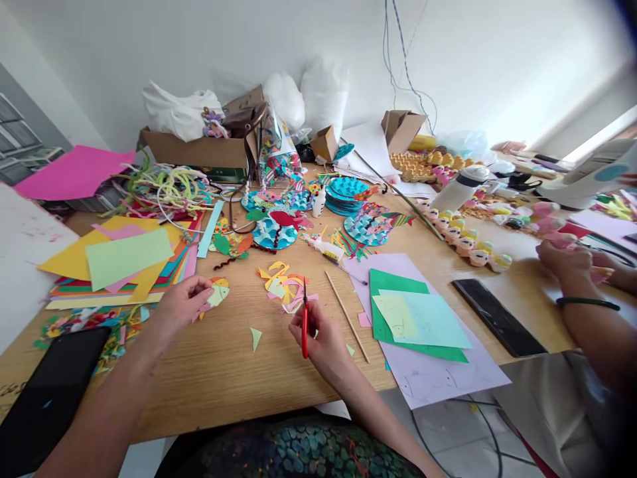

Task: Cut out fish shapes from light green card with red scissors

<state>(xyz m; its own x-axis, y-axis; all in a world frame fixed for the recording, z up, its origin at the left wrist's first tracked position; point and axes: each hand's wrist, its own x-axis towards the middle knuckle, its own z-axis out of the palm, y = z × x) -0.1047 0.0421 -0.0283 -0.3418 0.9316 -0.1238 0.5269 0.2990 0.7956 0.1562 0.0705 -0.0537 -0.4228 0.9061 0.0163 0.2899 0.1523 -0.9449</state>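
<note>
Your dark patterned garment [293, 445] sits nearest, at the surface's [199, 398] near edge. Your right hand [321, 335] grips the red-handled scissors [305, 335], tips toward the far edge; keep those tips clear of your other fingers. Your left hand [184, 302] is at the paper fish [219, 292], left of the scissors; I can't tell whether it pinches them. Handle their rims lightly to avoid creases, well apart from the loose scraps [277, 282].
</note>
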